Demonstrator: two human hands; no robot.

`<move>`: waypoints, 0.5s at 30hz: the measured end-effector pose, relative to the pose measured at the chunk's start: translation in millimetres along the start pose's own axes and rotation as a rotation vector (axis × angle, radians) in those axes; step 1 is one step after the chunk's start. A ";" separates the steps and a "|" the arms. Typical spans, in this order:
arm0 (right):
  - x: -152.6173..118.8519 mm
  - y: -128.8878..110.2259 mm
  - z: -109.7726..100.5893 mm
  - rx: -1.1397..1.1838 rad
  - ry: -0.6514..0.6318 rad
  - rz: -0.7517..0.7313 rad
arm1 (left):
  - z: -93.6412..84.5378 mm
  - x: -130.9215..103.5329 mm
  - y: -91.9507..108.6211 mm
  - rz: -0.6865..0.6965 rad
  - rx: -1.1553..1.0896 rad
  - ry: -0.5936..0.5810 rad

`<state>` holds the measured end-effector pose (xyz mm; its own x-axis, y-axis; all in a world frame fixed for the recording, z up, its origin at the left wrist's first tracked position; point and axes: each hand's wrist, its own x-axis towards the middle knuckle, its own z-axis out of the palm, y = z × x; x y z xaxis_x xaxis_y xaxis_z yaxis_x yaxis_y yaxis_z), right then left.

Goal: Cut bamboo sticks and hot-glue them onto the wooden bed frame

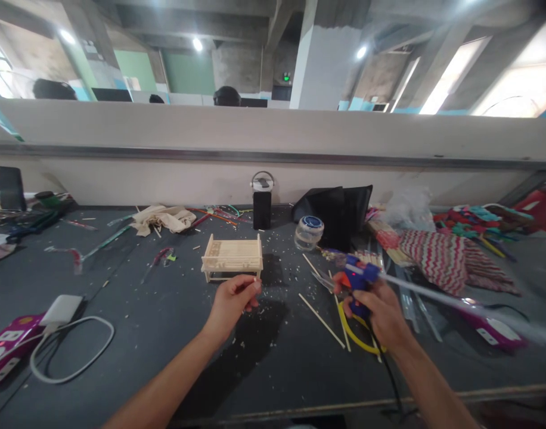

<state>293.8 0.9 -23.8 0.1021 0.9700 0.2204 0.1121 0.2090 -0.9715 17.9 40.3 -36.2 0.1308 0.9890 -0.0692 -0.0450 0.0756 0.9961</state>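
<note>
Left grip [237, 294] pinch-narrow, right grip [377, 302] fist-like

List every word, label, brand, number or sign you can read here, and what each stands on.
No text is readable.
Green lit sign: too small.
Blue jar lid: pale markings, too blurred.
Purple power strip at left: yellowish mark, too blurred.
Blue glue gun: none legible.

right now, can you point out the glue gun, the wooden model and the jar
Glue gun [357, 274], head view: on its blue body.
Wooden model [232, 262], head view: on its front side.
Jar [307, 238], head view: on its clear wall.
</note>
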 end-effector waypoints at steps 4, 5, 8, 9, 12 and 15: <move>2.8 -20.9 37.2 0.263 -0.150 0.179 | 3.1 10.1 -5.8 0.120 0.020 0.041; 3.4 -20.8 49.7 0.267 -0.170 0.184 | 1.4 12.0 -9.0 0.161 0.049 0.067; 5.4 -9.8 81.6 0.219 -0.170 0.129 | -8.7 14.5 -18.5 0.304 0.182 0.126; 5.5 -4.6 88.6 0.217 -0.168 0.109 | -12.5 14.4 -20.8 0.339 0.223 0.136; 3.0 8.1 97.5 0.230 -0.188 0.069 | -20.0 13.2 -24.2 0.368 0.293 0.157; -2.5 13.3 96.2 0.217 -0.224 0.081 | -19.6 12.1 -24.2 0.381 0.349 0.138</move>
<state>200.0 13.2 -45.7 -0.1206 0.9827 0.1406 -0.1030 0.1285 -0.9863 1.2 53.0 -62.2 0.0374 0.9473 0.3181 0.2708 -0.3160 0.9093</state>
